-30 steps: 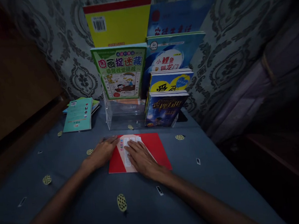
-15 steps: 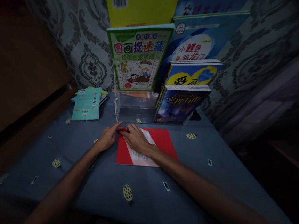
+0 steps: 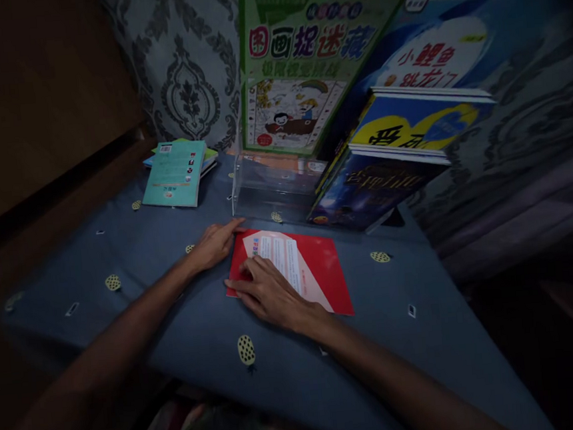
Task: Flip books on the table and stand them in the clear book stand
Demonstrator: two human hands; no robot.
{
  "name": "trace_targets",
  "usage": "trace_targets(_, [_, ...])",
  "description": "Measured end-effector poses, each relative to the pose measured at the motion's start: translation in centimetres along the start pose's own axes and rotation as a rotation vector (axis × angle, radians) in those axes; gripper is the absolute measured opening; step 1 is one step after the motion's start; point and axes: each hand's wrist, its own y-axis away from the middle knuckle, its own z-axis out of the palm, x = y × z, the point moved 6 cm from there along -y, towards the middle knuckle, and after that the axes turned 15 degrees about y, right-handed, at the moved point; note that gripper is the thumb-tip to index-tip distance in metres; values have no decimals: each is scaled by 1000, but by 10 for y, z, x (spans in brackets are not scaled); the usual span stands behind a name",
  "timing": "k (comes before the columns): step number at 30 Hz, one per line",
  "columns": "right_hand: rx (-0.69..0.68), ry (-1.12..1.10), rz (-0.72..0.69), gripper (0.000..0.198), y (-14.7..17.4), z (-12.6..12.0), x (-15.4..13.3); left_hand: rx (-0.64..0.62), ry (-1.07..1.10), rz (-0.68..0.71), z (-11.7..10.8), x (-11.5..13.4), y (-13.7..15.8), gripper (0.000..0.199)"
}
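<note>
A thin red booklet (image 3: 326,252) with a pale printed panel lies flat on the cloth-covered table. My left hand (image 3: 215,244) rests at its upper left corner, index finger stretched out along the table and touching that corner. My right hand (image 3: 270,291) lies over the lower left part, its fingers spread and slightly bent. One right fingertip reaches the booklet's left edge near the bottom corner. Part of the printed panel is hidden beneath this hand. Neither hand lifts anything.
Behind the booklet stands a clear acrylic rack (image 3: 269,190) with a green picture book (image 3: 303,66), a dark blue book (image 3: 379,190) and several others. At the back left lies a small stack topped by a teal book (image 3: 175,174). A patterned wall (image 3: 185,83) rises behind.
My right hand has slid from the booklet's upper left corner down to its lower left, uncovering more of the printed panel. The left hand stays near the top corner. The view has shifted.
</note>
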Motion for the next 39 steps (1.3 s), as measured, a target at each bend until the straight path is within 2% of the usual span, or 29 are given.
trace_targets(5, [-31,-22,-20,30,5,-8,-10,5,-75,29,3,0,1,48])
trace_targets(10, [-52,-52,-28,28,1,-8,5,-50,-216,90,11,5,7,41])
trace_targets(15, [3,32,184,26,-1,-5,42,-65,-310,142,16,9,11,40])
trace_targets(23, [-95,248,431,27,1,-12,69,-53,-362,171,17,10,11,42])
trace_targets(27, [-94,295,518,23,19,-19,83,-49,-357,164,16,11,11,43])
trace_targets(31, [-92,373,609,26,52,-23,106,-62,-377,152,16,11,10,44])
trace_targets(36, [-2,420,699,31,101,-35,140,-55,-377,142,16,11,10,44])
trace_targets(39, [15,389,701,32,119,-36,152,-59,-386,139,16,12,9,45])
